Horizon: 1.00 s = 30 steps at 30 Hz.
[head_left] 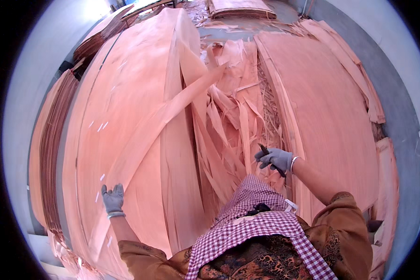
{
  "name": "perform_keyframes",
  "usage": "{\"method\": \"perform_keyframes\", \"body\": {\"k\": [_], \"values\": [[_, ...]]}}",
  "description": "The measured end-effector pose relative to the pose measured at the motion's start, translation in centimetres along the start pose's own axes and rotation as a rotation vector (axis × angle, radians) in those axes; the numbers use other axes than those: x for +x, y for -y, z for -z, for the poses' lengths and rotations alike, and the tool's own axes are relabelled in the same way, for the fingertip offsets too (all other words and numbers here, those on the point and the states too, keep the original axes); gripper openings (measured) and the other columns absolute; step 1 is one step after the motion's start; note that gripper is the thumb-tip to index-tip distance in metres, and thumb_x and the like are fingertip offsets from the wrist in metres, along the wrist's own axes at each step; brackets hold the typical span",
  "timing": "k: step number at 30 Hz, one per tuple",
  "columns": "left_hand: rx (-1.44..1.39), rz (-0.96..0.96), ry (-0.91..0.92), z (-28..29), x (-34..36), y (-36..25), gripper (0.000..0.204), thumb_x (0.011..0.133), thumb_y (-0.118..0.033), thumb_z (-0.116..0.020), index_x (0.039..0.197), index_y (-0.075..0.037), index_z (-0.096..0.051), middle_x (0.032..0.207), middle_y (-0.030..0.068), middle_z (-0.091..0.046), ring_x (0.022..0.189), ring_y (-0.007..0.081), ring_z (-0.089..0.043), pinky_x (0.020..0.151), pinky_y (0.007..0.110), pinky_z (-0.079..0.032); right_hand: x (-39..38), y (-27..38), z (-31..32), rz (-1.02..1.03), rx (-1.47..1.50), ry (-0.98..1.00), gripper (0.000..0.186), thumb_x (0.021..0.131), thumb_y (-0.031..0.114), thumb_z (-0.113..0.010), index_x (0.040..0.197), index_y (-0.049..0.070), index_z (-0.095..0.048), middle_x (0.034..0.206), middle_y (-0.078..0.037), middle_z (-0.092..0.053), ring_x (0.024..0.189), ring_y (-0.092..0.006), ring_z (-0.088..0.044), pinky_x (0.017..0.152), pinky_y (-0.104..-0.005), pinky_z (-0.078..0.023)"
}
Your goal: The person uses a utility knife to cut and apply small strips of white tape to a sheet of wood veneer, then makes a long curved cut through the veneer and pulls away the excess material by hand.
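Left hand (112, 199), gloved in grey, is reaching to the lower part of a long, narrow strip (165, 114) of pinkish veneer, though whether the slightly spread fingers are gripping it cannot be told from this angle. The strip is running diagonally across the broad left stack (135, 79) of veneer sheets, its smooth, pale surface curving gently as it is rising from beside the hand toward the centre, where its far end is hanging over a heap of crumpled, torn scraps (228, 116). Small white marks (99, 127) are dotting the top sheet of the left stack.

Right hand (276, 159), gloved to match, is clasping a slim, dark tool (264, 149), one end poking out above the fingers and the other below the palm. The left forearm is stretching forward and out to the side, while the right arm is bending at the elbow and angling inward across the right stack (322, 98), a white band (293, 163) circling its wrist. Between the arms, a checked apron (252, 228) is covering the person's front.
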<state>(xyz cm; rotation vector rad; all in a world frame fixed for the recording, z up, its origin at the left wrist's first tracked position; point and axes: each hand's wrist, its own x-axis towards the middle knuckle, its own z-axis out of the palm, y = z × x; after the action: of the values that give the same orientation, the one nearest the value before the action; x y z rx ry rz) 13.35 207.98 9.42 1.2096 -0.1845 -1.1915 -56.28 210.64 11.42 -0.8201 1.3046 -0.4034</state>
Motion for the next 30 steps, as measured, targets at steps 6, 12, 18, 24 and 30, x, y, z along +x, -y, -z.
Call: {"method": "perform_keyframes", "body": {"k": [6, 12, 18, 24, 30], "values": [[0.579, -0.453, -0.228, -5.8, -2.7, 3.5, 0.055, 0.088, -0.019, -0.054, 0.133, -0.002, -0.027, 0.111, 0.0141, -0.050, 0.103, 0.0225, -0.048, 0.087, 0.034, -0.043, 8.8, 1.6, 6.7, 0.004, 0.147, 0.029, 0.022, 0.082, 0.010, -0.054, 0.103, 0.002, -0.055, 0.084, -0.008, -0.059, 0.065, -0.0119, -0.056, 0.050, -0.0241, -0.040], [1.032, -0.864, -0.381, -24.2, -5.2, 9.3, 0.035, 0.093, -0.018, -0.045, 0.122, 0.003, -0.045, 0.114, 0.0135, -0.050, 0.106, 0.0230, -0.049, 0.091, 0.033, -0.040, 26.0, 8.4, 13.9, 0.023, 0.178, 0.086, 0.010, 0.084, 0.015, -0.053, 0.081, 0.006, -0.053, 0.061, -0.003, -0.050, 0.047, -0.0116, -0.044, 0.043, -0.0260, -0.035], [2.132, -0.596, -0.433, -34.3, 4.3, 12.5, 0.054, 0.095, -0.035, -0.031, 0.141, -0.007, -0.023, 0.148, 0.0132, -0.017, 0.136, 0.0283, -0.016, 0.107, 0.049, -0.013, 43.8, 13.4, 19.8, 0.067, 0.336, -0.033, 0.018, 0.085, 0.020, -0.051, 0.073, 0.008, -0.049, 0.062, -0.005, -0.051, 0.045, -0.0139, -0.046, 0.035, -0.0277, -0.033], [2.112, -0.115, -0.432, -27.2, 11.0, 17.2, 0.068, 0.091, -0.050, -0.029, 0.144, -0.012, -0.010, 0.151, 0.0075, -0.006, 0.138, 0.0283, -0.006, 0.106, 0.052, -0.008, 47.0, 15.2, 23.1, -0.070, 0.492, -0.007, 0.027, 0.088, 0.024, -0.053, 0.105, 0.004, -0.054, 0.087, -0.011, -0.061, 0.059, -0.0193, -0.063, 0.031, -0.0249, -0.033], [2.106, -0.069, -0.454, -29.1, 10.4, 17.0, 0.068, 0.091, -0.048, -0.031, 0.144, -0.012, -0.010, 0.151, 0.0068, -0.005, 0.138, 0.0260, -0.006, 0.107, 0.051, -0.007, 41.4, 11.2, 27.6, -0.468, 0.268, 0.066, 0.031, 0.089, 0.024, -0.052, 0.111, 0.003, -0.055, 0.094, -0.009, -0.065, 0.067, -0.0172, -0.064, 0.041, -0.0231, -0.037]]}}
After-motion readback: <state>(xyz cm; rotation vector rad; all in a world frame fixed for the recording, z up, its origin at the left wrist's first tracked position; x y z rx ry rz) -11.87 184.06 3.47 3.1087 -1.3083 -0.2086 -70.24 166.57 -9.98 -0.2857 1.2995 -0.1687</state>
